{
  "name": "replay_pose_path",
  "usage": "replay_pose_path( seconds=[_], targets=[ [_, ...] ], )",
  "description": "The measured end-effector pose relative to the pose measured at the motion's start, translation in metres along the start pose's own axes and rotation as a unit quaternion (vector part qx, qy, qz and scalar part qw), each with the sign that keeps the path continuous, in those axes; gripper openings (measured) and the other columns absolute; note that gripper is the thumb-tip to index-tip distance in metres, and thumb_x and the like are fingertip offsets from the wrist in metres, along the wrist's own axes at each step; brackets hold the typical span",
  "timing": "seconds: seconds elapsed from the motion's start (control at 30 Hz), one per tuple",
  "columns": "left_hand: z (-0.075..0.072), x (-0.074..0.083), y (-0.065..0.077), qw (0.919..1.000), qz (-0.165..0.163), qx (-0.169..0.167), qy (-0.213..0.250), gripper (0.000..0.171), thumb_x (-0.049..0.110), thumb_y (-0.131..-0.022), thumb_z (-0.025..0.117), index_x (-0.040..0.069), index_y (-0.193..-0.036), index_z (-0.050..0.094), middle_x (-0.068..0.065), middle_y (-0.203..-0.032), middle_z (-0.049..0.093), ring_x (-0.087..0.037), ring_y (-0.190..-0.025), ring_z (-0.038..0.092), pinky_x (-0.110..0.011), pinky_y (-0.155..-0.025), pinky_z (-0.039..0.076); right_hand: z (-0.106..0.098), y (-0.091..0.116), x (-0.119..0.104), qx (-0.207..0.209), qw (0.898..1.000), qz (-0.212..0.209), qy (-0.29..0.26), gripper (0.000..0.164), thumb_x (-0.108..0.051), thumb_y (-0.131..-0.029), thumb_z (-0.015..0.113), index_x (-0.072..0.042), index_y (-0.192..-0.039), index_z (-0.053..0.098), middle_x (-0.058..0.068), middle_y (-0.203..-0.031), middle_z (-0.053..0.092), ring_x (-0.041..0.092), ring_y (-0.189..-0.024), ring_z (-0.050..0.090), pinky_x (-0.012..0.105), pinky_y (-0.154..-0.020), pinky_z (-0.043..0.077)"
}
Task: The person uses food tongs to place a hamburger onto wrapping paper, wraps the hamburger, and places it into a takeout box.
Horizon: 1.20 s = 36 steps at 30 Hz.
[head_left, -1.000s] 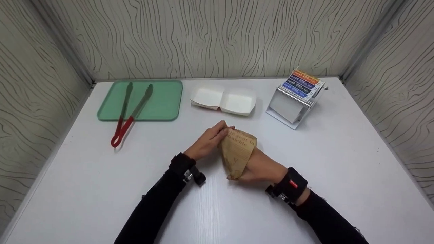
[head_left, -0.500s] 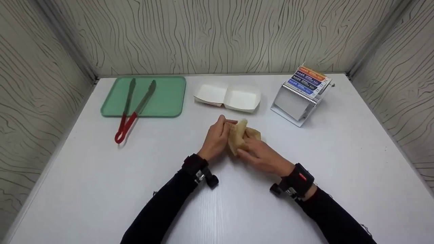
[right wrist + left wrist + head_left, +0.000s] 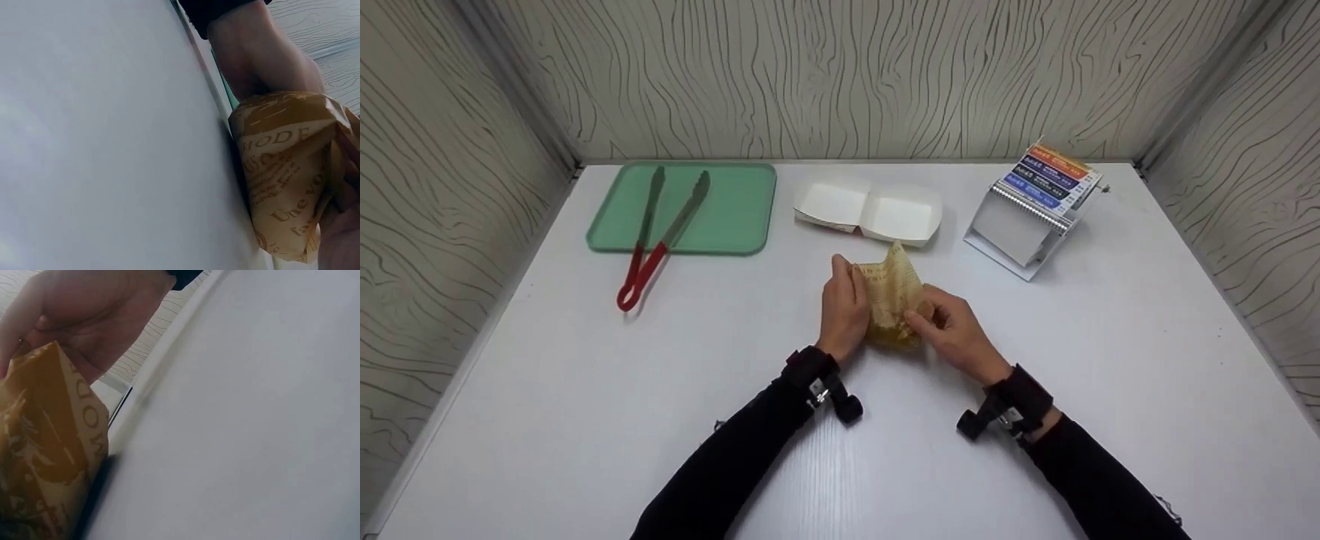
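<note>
A bundle in brown printed wrapping paper [image 3: 891, 292] sits between both hands in the middle of the white table; what is inside is hidden. One paper corner stands up at its far side. My left hand [image 3: 844, 311] holds the bundle along its left side. At the right side, my right hand [image 3: 952, 326] pinches a fold of the paper between thumb and fingers. The left wrist view shows the paper [image 3: 48, 439] folded to a point beside the palm. In the right wrist view, the printed lettering on the wrapping paper [image 3: 287, 174] faces the camera.
Behind the hands lies an opened white paper box [image 3: 900, 217]. A green tray [image 3: 735, 217] at the back left bears tongs [image 3: 649, 270] with red handles hanging over its front edge. A metal dispenser [image 3: 1001, 229] with coloured label strips stands at the back right.
Both hands have turned the bundle and refolded its paper. The right hand has drawn out from under the paper to its right side, and the left hand now stands upright along the left.
</note>
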State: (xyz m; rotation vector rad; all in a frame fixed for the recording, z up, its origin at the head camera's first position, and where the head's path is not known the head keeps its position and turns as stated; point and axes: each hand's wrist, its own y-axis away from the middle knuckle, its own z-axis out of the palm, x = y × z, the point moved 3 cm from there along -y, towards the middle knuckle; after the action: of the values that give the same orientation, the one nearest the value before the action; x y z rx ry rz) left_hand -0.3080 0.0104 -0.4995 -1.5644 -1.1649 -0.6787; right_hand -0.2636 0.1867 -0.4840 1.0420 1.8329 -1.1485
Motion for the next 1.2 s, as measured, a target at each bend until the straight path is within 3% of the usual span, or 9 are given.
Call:
replay_pose_path(
  seconds=[0.17,0.27,0.4,0.57,0.67,0.77,0.87,1.03,1.2],
  targets=[
    [0.0,0.004,0.005,0.9992,-0.001,0.029,-0.028,0.014,0.009,-0.108,0.04,0.004,-0.095,0.037,0.003,-0.072,0.029,-0.016,-0.064,0.038,-0.028,-0.059,0.032,0.004,-0.001,-0.006,0.049,0.999,-0.019,0.014,0.022,0.012,-0.091,0.068,0.006,-0.102,0.049,0.0,-0.08,0.048,0.008,-0.07,0.05,0.018,-0.06,0.043],
    [0.001,0.006,0.007,0.9986,-0.002,0.038,-0.036,0.012,0.009,-0.107,0.041,0.004,-0.096,0.036,0.003,-0.073,0.031,-0.016,-0.065,0.039,-0.028,-0.059,0.034,0.005,0.0,-0.011,0.086,0.991,-0.034,0.092,0.027,0.014,-0.09,0.065,0.005,-0.113,0.054,0.001,-0.077,0.049,0.009,-0.069,0.047,0.02,-0.061,0.042],
    [0.002,0.01,0.008,0.9983,0.0,0.045,-0.036,0.01,0.008,-0.106,0.042,0.006,-0.098,0.035,0.002,-0.074,0.032,-0.015,-0.065,0.04,-0.027,-0.059,0.036,0.008,0.0,-0.019,0.099,0.963,-0.04,0.246,0.028,0.011,-0.089,0.06,0.0,-0.113,0.069,0.006,-0.081,0.049,0.019,-0.077,0.047,0.029,-0.068,0.042],
    [0.003,0.012,0.007,0.9975,0.015,0.035,-0.06,0.01,0.003,-0.103,0.046,0.007,-0.108,0.053,0.0,-0.076,0.046,-0.013,-0.068,0.047,-0.026,-0.061,0.039,0.014,0.001,-0.023,0.029,0.939,-0.005,0.343,0.034,-0.016,-0.101,0.063,0.002,-0.13,0.068,0.024,-0.13,0.056,0.043,-0.121,0.055,0.053,-0.093,0.055],
    [0.004,0.011,0.008,0.997,0.014,0.023,-0.073,0.024,0.001,-0.102,0.049,0.011,-0.102,0.07,-0.004,-0.081,0.054,-0.013,-0.071,0.05,-0.025,-0.064,0.043,0.015,0.002,-0.018,-0.034,0.934,0.042,0.354,0.069,-0.044,-0.101,0.064,0.002,-0.15,0.05,0.026,-0.156,0.043,0.045,-0.139,0.047,0.061,-0.103,0.05],
    [0.005,0.01,0.009,0.9971,0.003,0.012,-0.075,0.029,-0.001,-0.101,0.05,0.011,-0.096,0.076,-0.006,-0.082,0.056,-0.014,-0.071,0.051,-0.026,-0.066,0.045,0.013,0.002,-0.011,-0.075,0.934,0.076,0.342,0.091,-0.055,-0.095,0.067,0.001,-0.159,0.035,0.026,-0.16,0.039,0.044,-0.143,0.042,0.06,-0.112,0.043],
    [0.005,0.01,0.009,0.997,-0.011,0.004,-0.076,0.028,0.0,-0.1,0.05,0.01,-0.096,0.076,-0.006,-0.082,0.055,-0.013,-0.072,0.05,-0.026,-0.067,0.045,0.01,-0.001,-0.006,-0.091,0.937,0.092,0.324,0.097,-0.058,-0.091,0.071,0.0,-0.16,0.034,0.025,-0.152,0.047,0.04,-0.138,0.044,0.057,-0.112,0.043],
    [0.005,0.01,0.008,0.9969,-0.029,-0.009,-0.073,0.028,0.002,-0.101,0.049,0.012,-0.098,0.075,-0.003,-0.081,0.047,-0.012,-0.072,0.043,-0.026,-0.068,0.041,0.006,-0.005,0.0,-0.112,0.941,0.105,0.302,0.106,-0.065,-0.083,0.076,-0.004,-0.16,0.036,0.017,-0.131,0.052,0.029,-0.114,0.052,0.048,-0.095,0.049],
    [0.003,0.009,0.01,0.9974,-0.035,-0.012,-0.062,0.028,0.001,-0.099,0.05,0.013,-0.099,0.076,-0.001,-0.086,0.039,-0.012,-0.073,0.038,-0.025,-0.067,0.037,0.004,-0.006,0.001,-0.121,0.945,0.092,0.289,0.105,-0.064,-0.08,0.081,-0.023,-0.164,0.033,0.012,-0.12,0.051,0.022,-0.098,0.053,0.039,-0.083,0.048]
  ],
)
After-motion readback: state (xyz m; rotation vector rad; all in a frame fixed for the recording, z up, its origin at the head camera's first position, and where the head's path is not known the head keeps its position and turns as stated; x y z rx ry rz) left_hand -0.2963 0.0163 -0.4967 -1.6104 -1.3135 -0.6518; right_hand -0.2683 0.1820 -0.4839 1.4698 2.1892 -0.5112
